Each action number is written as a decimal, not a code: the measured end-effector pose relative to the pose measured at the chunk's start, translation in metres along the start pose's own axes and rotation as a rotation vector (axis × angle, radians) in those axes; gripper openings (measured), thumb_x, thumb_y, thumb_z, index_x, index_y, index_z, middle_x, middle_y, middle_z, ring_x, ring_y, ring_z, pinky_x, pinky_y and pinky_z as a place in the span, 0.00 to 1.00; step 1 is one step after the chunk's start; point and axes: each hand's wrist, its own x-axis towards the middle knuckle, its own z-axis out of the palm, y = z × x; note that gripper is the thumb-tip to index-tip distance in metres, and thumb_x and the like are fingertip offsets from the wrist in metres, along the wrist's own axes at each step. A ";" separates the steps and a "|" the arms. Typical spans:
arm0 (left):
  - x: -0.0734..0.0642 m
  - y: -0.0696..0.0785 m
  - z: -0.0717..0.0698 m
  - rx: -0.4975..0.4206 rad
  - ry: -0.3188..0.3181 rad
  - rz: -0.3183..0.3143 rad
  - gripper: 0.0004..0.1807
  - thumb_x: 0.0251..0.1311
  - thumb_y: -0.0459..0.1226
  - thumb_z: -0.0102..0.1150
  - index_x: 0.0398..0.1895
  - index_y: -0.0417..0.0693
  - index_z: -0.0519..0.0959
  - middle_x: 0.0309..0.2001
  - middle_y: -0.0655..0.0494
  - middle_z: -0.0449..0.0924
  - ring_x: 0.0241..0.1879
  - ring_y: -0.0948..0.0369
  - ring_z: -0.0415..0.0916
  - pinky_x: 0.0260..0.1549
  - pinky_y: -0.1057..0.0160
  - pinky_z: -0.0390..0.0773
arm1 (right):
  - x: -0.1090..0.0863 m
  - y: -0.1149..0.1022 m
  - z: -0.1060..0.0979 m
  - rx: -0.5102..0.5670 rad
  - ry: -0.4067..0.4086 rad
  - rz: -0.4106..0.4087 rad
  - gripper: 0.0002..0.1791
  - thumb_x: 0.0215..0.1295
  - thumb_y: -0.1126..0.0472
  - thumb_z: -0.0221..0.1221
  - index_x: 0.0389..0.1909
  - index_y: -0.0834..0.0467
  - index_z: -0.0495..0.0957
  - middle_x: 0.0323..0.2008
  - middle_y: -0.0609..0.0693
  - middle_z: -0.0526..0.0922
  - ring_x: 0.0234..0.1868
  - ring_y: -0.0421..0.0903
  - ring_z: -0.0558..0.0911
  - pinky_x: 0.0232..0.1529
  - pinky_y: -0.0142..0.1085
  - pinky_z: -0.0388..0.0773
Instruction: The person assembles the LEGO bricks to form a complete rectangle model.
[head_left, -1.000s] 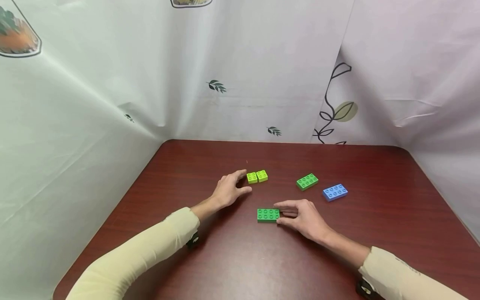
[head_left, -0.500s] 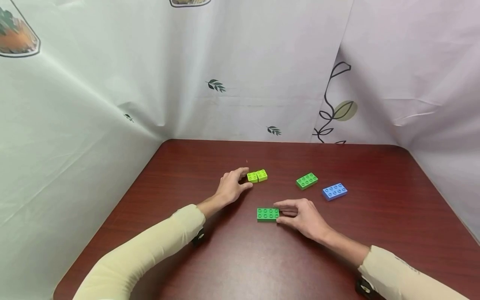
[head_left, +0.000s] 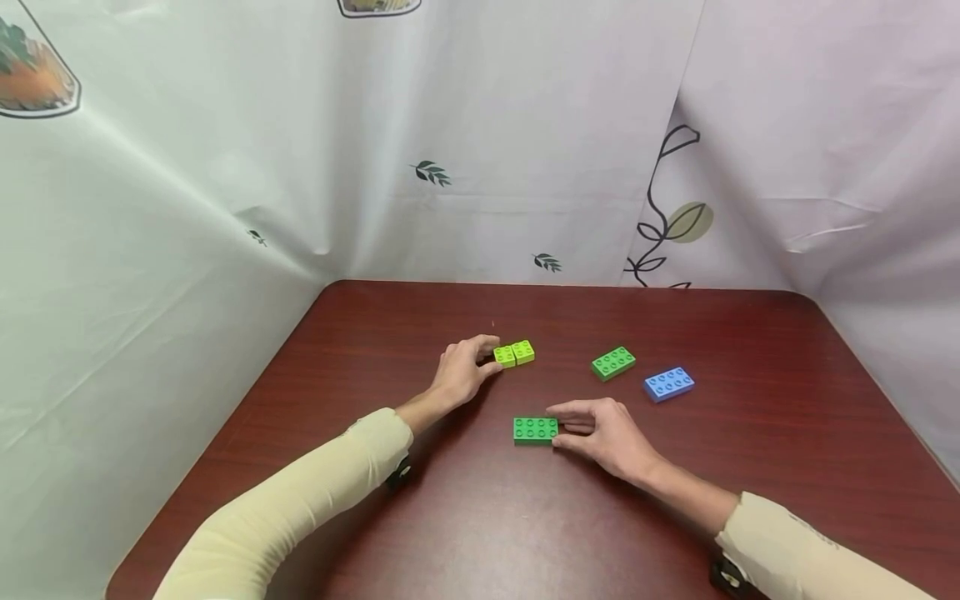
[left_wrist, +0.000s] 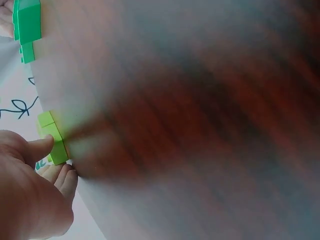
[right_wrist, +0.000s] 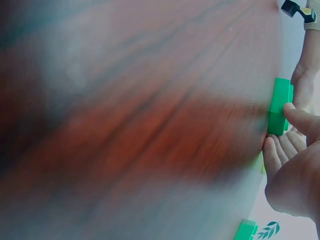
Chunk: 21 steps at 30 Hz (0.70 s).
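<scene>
Two small square lime-green toy building bricks stand side by side on the table in the head view. My left hand (head_left: 459,372) pinches the left lime brick (head_left: 504,357) between thumb and fingers at its left end; the thumb overlaps this lime brick (left_wrist: 59,147) in the left wrist view. The right lime brick (head_left: 523,351) is close against it. Nearer to me lies a long green brick (head_left: 535,431) with two rows of studs. My right hand (head_left: 611,436) pinches its right end, the thumb lying on the near side of the green brick (right_wrist: 280,107) in the right wrist view.
A second long green brick (head_left: 613,363) lies farther back, right of the lime pair. Beside it is a blue brick (head_left: 669,384). The dark red-brown table (head_left: 450,533) meets a white printed cloth (head_left: 495,217) behind and at the sides.
My left hand has moved slightly right and closed its thumb and fingers onto the left lime brick. The right hand and the other bricks have stayed in place.
</scene>
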 end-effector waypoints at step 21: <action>-0.023 -0.001 -0.006 -0.064 -0.019 0.052 0.25 0.66 0.38 0.75 0.65 0.46 0.83 0.55 0.52 0.89 0.53 0.57 0.88 0.59 0.51 0.81 | 0.000 -0.003 0.000 -0.021 0.003 0.005 0.21 0.61 0.68 0.75 0.56 0.67 0.86 0.53 0.60 0.89 0.53 0.55 0.89 0.51 0.39 0.85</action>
